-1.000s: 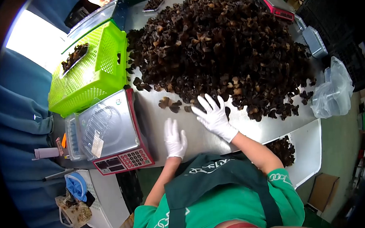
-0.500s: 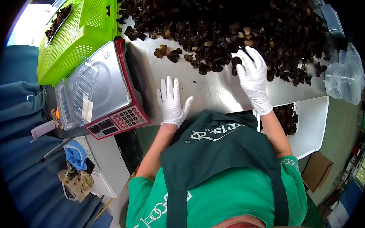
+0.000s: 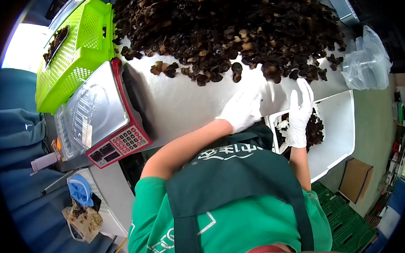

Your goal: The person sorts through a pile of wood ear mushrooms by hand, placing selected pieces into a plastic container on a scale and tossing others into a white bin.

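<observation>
A large heap of dark brown wood ear mushrooms [image 3: 225, 33] covers the far part of a metal table [image 3: 165, 101]. My left hand [image 3: 241, 110], in a white glove, lies low over the table's near edge with its fingers stretched to the right. Its fingertips are somewhat blurred, and I see nothing held in it. My right hand [image 3: 300, 117], also gloved, is above the near rim of a white bin [image 3: 343, 134], fingers stretched up and apart. More wood ear mushrooms [image 3: 314, 129] lie inside the bin, partly hidden behind this hand.
On the left stand a red-framed scale [image 3: 119, 146] with a clear plastic box [image 3: 87, 115] on its pan, and a green basket [image 3: 75, 59]. Clear plastic bags [image 3: 367, 65] sit at the table's right end. A cardboard box [image 3: 356, 178] is on the floor at right.
My left hand has swept right across the table toward the bin. The right hand has come back from the heap to the bin's rim. The camera view has shifted slightly.
</observation>
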{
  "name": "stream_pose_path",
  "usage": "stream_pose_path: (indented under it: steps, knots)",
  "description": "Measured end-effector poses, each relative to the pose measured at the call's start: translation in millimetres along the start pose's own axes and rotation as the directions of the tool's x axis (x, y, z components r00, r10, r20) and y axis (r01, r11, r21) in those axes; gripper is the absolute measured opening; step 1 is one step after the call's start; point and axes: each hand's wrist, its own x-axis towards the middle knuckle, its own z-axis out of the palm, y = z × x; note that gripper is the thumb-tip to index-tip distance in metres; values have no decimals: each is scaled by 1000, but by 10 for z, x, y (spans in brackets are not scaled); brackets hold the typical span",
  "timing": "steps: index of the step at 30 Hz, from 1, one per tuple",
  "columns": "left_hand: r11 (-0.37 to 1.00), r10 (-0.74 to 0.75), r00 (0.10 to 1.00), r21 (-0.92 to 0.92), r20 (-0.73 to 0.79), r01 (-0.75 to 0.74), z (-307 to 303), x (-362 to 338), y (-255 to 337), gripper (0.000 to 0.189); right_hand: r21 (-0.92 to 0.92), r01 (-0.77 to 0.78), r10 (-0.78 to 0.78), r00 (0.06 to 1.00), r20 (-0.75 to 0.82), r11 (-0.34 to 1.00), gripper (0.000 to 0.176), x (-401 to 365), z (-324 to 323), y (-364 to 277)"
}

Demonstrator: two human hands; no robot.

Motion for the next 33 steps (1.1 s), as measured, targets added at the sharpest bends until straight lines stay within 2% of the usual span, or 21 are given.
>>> stream_pose_path:
  steps: [1,2,3,5,7,8,9,10,11,12,13,14,15,17,19,21,23,26,29,30,33]
  knots:
    - [993,0,989,-120,145,18,-137,222,281,66,5,-11,11,999,-30,1000,36,10,-86,61]
    - [983,151,974,-130,169,-130,79,337,453,57,-14,-83,82,995,-64,996,34,7,-161,80]
    - [952,296,935,-141,193,-272,389,367,608,49,23,-68,70,991,-112,997,34,-4,-201,165]
    - [761,632,756,-324,171,-563,923,396,723,36,-14,-152,150,983,-103,988,34,-9,-302,205]
    - [649,738,652,-79,-176,-756,837,314,592,28,30,-185,187,981,-53,982,33,-9,-254,206]
    - [793,608,792,13,63,-610,377,309,601,20,53,-213,215,976,-25,976,33,-46,-204,213]
    - [927,375,926,2,-36,-376,342,319,452,17,95,-174,176,984,-9,980,33,-77,-79,288]
    - [980,200,971,28,-134,-198,121,311,287,17,36,-126,125,992,34,991,33,-75,33,215]
    - [980,198,930,65,-308,-187,-213,275,111,18,-18,-70,71,995,77,997,33,-53,179,108]
    - [991,52,966,129,-252,-20,-399,284,-113,27,47,-72,67,993,99,996,34,-66,389,128]
    - [988,-28,875,120,-484,99,-546,243,-305,49,48,15,-21,993,117,999,33,-19,590,84]
    - [930,-6,825,301,-565,213,-612,194,-451,75,45,95,-101,984,149,994,33,82,715,-100]
    - [905,-143,847,280,-512,321,-698,137,-594,87,15,194,-194,965,175,981,34,184,900,-150]
    - [835,-179,831,366,-527,412,-726,-21,-836,82,-61,267,-239,927,289,962,42,340,1158,-444]
    - [872,-120,831,342,-543,350,-600,-264,-1014,71,-105,321,-262,890,373,941,45,408,1402,-606]
    - [908,-38,787,307,-616,284,-446,-508,-1012,49,-75,380,-304,830,467,922,47,321,1543,-643]
    - [902,-83,739,265,-669,340,-209,-784,-978,44,-10,432,-371,786,495,902,48,50,1574,-658]
    - [898,-169,712,191,-682,396,-29,-1116,-800,44,23,435,-382,764,519,900,44,-179,1412,-741]
    - [936,-176,713,109,-679,335,35,-1154,-756,61,93,407,-395,768,504,909,43,-205,1326,-739]
    - [927,-160,725,150,-670,343,18,-1112,-801,71,90,390,-383,785,487,916,44,-164,1318,-766]
    - [878,-290,708,115,-644,464,-306,-794,-797,75,21,373,-345,833,433,927,52,21,1405,-785]
